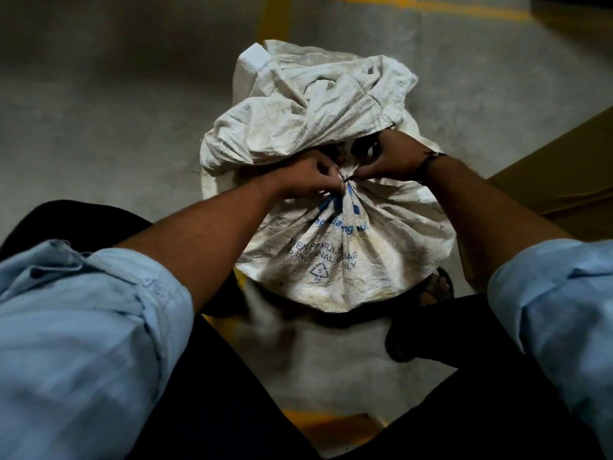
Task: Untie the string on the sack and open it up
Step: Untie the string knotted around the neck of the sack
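A dirty white woven sack (331, 260) with blue print stands on the floor between my legs. Its neck is gathered tight and bound by a thin dark string (347, 179). The loose top of the sack (305, 117) flops away from me beyond the knot. My left hand (306, 179) pinches at the knot from the left. From the right, my right hand (394, 157) pinches the string with its fingertips at the same spot. The knot itself is mostly hidden by my fingers.
Grey concrete floor (99, 111) with yellow painted lines (275, 21) lies all around. A brown cardboard sheet (564, 167) lies at the right. My sandalled foot (434, 287) rests beside the sack's right side.
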Tool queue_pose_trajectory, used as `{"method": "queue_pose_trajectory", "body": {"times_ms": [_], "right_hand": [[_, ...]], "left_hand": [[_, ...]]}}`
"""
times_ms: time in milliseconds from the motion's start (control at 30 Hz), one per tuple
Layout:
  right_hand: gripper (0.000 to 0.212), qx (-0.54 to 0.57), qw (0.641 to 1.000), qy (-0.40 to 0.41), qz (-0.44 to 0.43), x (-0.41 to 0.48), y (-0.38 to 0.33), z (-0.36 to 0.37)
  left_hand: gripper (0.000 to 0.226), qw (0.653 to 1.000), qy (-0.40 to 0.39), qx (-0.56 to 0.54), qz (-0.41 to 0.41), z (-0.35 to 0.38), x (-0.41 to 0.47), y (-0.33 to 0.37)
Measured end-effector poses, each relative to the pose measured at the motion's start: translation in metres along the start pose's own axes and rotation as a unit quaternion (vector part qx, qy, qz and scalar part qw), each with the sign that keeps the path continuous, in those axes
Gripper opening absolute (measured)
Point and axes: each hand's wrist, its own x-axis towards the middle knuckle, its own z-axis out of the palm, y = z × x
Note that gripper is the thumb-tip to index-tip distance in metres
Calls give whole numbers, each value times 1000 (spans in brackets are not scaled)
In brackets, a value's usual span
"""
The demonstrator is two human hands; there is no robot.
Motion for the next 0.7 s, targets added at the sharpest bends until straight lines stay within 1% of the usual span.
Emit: {"method": "queue_pose_trajectory", "body": {"times_ms": [67,133,233,267,333,367,433,467,533,567,600,667,700], "right_hand": [[41,-1,1000,-1,1,-1,0,0],[40,-2,1000,-1,3,-1,-1,0],[39,8,1000,-2,4,-1,-3,-1],[39,9,1000,-2,5,-1,-3,-1],[39,6,1000,1,6,-2,-3,-1],[40,4,1000,2,7,-2,-2,-1],[40,-2,1000,10,8,-4,-1,0],[40,-2,1000,16,7,-7,-1,1],[38,-1,1000,29,5,-12,-3,3],[34,-3,999,34,1,-15,-4,3],[27,-7,999,36,-7,-17,-7,3],[15,-7,999,28,-26,-22,-11,3],[13,-1,999,23,-35,-25,-13,4]], "left_hand": [[25,999,-32,18,2,-5,0,0],[25,998,-48,28,3,-6,-1,2],[28,999,-27,25,4,-2,-1,4],[25,1000,-24,20,7,0,0,3],[20,999,-31,-11,2,-1,1,3],[22,998,-41,-37,-5,-4,0,4],[36,995,-57,-82,-15,-10,-1,5],[39,994,-56,-89,-16,-11,-2,7],[29,995,-38,-88,-18,-8,-5,14],[25,995,-21,-91,-18,-6,-7,17],[25,995,0,-102,-22,-3,-8,21],[36,992,38,-114,-42,3,-11,28],[50,991,51,-110,-50,4,-12,29]]}}
